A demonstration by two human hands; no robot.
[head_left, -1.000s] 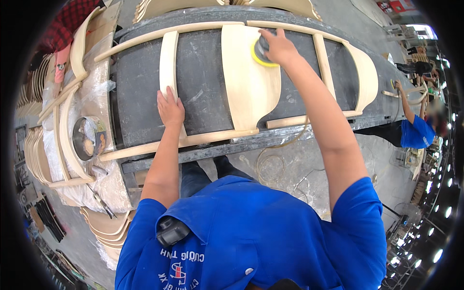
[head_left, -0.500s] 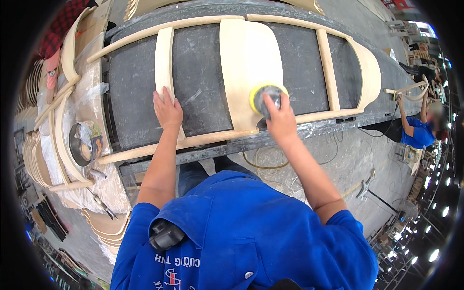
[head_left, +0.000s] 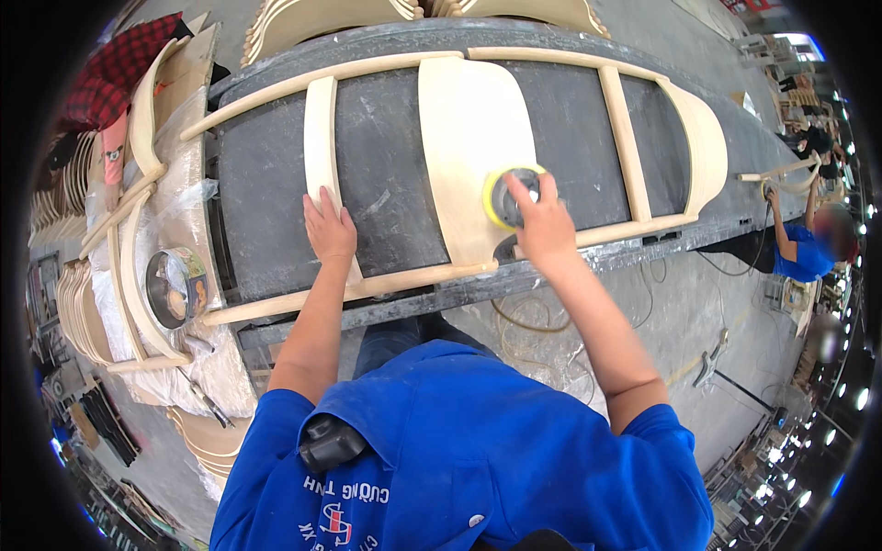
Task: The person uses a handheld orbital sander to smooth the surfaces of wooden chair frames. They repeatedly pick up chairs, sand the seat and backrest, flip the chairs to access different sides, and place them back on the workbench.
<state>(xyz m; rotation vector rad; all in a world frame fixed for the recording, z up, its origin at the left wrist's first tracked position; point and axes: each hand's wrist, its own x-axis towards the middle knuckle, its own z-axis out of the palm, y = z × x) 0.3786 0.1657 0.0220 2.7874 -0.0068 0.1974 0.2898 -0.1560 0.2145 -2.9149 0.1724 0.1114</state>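
Observation:
A pale wooden chair frame (head_left: 367, 286) lies flat on the dark worktable, with a broad curved panel (head_left: 469, 119) across its middle. My right hand (head_left: 547, 230) grips a round sander (head_left: 503, 204) with a yellow rim from above. The sander sits at the panel's lower right edge, partly hidden under my fingers. On the narrow crosspiece (head_left: 320, 138) to the left, my left hand (head_left: 331, 230) lies with its fingers stretched out, holding nothing up.
Left of the worktable (head_left: 381, 174), a round tin (head_left: 170, 289) stands among curved wooden parts on plastic sheeting. A person in a red checked shirt (head_left: 115, 78) is beyond them. At the far right, a person in blue (head_left: 797, 253) handles another wooden frame. Hoses (head_left: 533, 326) lie on the floor.
The whole view has shifted slightly, so the frame appears lower. My right hand and the sander have moved a little away from me along the panel's edge. My left hand stays on the crosspiece.

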